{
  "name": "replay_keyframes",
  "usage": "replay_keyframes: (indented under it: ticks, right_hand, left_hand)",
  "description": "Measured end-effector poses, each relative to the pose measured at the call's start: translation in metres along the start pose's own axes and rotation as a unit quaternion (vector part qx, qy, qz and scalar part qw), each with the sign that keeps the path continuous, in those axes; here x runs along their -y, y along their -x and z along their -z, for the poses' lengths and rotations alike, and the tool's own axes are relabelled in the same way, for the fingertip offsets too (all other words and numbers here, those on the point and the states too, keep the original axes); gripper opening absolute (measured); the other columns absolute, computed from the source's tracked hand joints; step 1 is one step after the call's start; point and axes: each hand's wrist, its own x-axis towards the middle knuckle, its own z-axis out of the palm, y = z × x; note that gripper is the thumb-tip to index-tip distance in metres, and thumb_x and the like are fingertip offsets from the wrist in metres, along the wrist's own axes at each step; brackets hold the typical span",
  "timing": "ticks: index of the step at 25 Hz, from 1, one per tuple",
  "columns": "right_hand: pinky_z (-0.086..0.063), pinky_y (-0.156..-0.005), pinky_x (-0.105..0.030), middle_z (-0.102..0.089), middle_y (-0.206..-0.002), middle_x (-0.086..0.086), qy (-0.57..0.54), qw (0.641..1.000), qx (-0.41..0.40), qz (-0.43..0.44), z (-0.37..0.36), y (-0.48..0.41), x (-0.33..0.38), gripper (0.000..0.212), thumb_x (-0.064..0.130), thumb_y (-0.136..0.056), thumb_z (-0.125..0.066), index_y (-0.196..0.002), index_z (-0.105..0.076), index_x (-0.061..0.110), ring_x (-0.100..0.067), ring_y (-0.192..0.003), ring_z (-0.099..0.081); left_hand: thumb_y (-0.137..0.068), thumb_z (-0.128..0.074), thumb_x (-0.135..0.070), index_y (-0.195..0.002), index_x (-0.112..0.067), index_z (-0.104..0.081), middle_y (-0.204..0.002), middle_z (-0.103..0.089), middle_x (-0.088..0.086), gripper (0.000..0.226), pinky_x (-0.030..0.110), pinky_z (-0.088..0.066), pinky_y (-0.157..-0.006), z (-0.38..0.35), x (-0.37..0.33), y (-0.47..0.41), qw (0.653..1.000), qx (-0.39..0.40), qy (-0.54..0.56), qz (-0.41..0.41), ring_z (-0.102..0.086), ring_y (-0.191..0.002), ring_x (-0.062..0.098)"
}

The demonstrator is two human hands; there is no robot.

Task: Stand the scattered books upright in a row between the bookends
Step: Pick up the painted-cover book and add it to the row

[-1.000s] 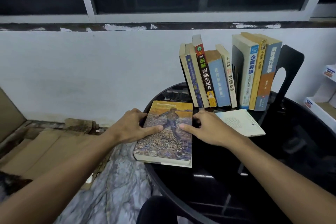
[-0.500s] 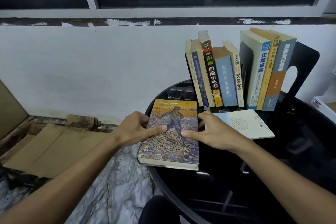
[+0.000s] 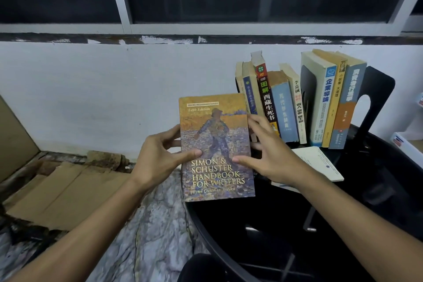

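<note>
Half a second ago the handbook [image 3: 215,144] lay flat on the left edge of the black desk [image 3: 206,224], with a hand pressed to each side. Now it is raised upright, its painted cover facing the camera and its title the right way up. Whether its lower edge touches the desk cannot be told.

The left hand [image 3: 160,155] grips the book's left edge, thumb laid across the cover and fingers curled behind it. The right hand [image 3: 272,158] grips the right edge the same way, thumb on the cover and fingers wrapped round the side.

The handbook is just left of, and in front of, a row of books [image 3: 270,103] that stand leaning at the back of the desk. Right of that row is a black bookend [image 3: 307,89], then three taller books [image 3: 332,98] standing against a second bookend [image 3: 377,98]. A thin white booklet [image 3: 320,162] lies flat on the desk near the right hand, as before. Flattened cardboard [image 3: 57,190] lies on the floor to the left.
</note>
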Motion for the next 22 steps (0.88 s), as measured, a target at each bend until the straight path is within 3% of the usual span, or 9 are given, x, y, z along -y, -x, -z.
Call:
replay_keyframes:
  ticks: [2,4,7,9,14,17,19,20,22]
  right_hand:
    - [-0.029,-0.122,-0.041,-0.011,-0.153,0.028,0.067,0.997,-0.011,0.023,0.002,-0.004,0.001,0.099,0.039,-0.088,-0.073,-0.161,-0.009,0.023,-0.007,-0.149,-0.018]
    - [-0.028,-0.122,-0.045,-0.005,-0.155,0.029,0.111,0.992,-0.042,0.045,-0.001,-0.007,-0.001,0.1,0.037,-0.09,-0.071,-0.161,-0.003,0.017,-0.01,-0.152,-0.012]
    - [-0.035,-0.118,-0.049,-0.007,-0.159,0.019,0.124,0.983,-0.1,0.093,-0.008,-0.006,-0.005,0.097,0.034,-0.09,-0.072,-0.16,-0.009,0.011,-0.015,-0.153,-0.014]
    - [-0.039,-0.116,-0.049,-0.01,-0.158,0.016,0.117,0.978,-0.122,0.12,-0.012,-0.005,-0.008,0.097,0.033,-0.089,-0.075,-0.159,-0.013,0.011,-0.015,-0.151,-0.019]
    - [-0.041,-0.116,-0.041,-0.019,-0.152,-0.005,0.174,0.949,-0.229,0.132,-0.017,0.001,-0.009,0.111,0.034,-0.074,-0.088,-0.157,-0.019,0.009,-0.026,-0.144,-0.035]
    - [-0.044,-0.111,-0.037,-0.034,-0.137,-0.01,0.239,0.91,-0.293,0.173,-0.021,0.008,0.002,0.083,0.031,-0.075,-0.088,-0.142,-0.046,0.005,-0.028,-0.127,-0.046]
    - [-0.041,-0.107,-0.028,-0.042,-0.13,-0.009,0.234,0.911,-0.288,0.178,-0.029,0.012,0.018,0.064,0.033,-0.083,-0.081,-0.134,-0.053,0.007,-0.024,-0.122,-0.045]
    - [-0.036,-0.107,-0.022,-0.043,-0.129,-0.008,0.221,0.918,-0.29,0.157,-0.032,0.013,0.027,0.064,0.039,-0.085,-0.078,-0.134,-0.053,0.007,-0.023,-0.123,-0.043]
    - [-0.03,-0.107,-0.018,-0.038,-0.131,-0.005,0.2,0.929,-0.292,0.107,-0.039,0.014,0.046,0.078,0.058,-0.083,-0.072,-0.137,-0.048,0.008,-0.02,-0.127,-0.039]
  left_hand:
    - [-0.067,-0.092,-0.021,-0.15,-0.022,-0.039,-0.114,-0.063,-0.028,0.098,0.0,-0.045,-0.086,-0.001,-0.007,0.001,0.999,-0.023,0.02,-0.023,-0.057,-0.1,-0.025]
    - [-0.068,-0.091,-0.017,-0.151,-0.02,-0.044,-0.128,-0.065,-0.013,0.095,0.0,-0.044,-0.083,-0.001,-0.011,0.002,0.999,-0.019,0.024,-0.045,-0.059,-0.104,-0.016]
    - [-0.071,-0.089,-0.016,-0.148,-0.028,-0.049,-0.132,-0.065,-0.013,0.088,0.018,-0.055,-0.09,0.001,-0.014,0.005,0.996,0.008,0.051,-0.069,-0.061,-0.118,0.006]
    - [-0.072,-0.089,-0.017,-0.148,-0.031,-0.048,-0.134,-0.063,-0.016,0.088,0.03,-0.057,-0.095,0.004,-0.014,0.006,0.996,0.021,0.053,-0.072,-0.061,-0.121,0.008]
    - [-0.073,-0.087,-0.016,-0.142,-0.038,-0.05,-0.125,-0.06,-0.016,0.081,0.016,-0.055,-0.089,0.005,-0.014,0.006,0.997,0.025,0.05,-0.06,-0.061,-0.108,-0.011]
    - [-0.072,-0.085,-0.02,-0.13,-0.039,-0.051,-0.115,-0.056,-0.015,0.07,0.013,-0.051,-0.095,0.006,-0.006,0.007,0.998,0.041,0.046,-0.03,-0.057,-0.109,-0.017]
    - [-0.075,-0.086,-0.023,-0.142,-0.013,-0.049,-0.119,-0.057,0.008,0.077,0.019,-0.045,-0.105,0.01,0.001,0.009,0.997,0.075,0.026,-0.017,-0.052,-0.127,0.003]
    - [-0.077,-0.087,-0.022,-0.144,-0.009,-0.045,-0.126,-0.056,0.015,0.08,0.026,-0.045,-0.108,0.013,0.003,0.01,0.995,0.091,0.023,-0.02,-0.052,-0.13,0.015]
    - [-0.08,-0.085,-0.015,-0.144,-0.014,-0.045,-0.133,-0.061,0.008,0.076,0.038,-0.05,-0.107,0.014,0.001,0.014,0.992,0.112,0.036,-0.04,-0.06,-0.126,0.023]
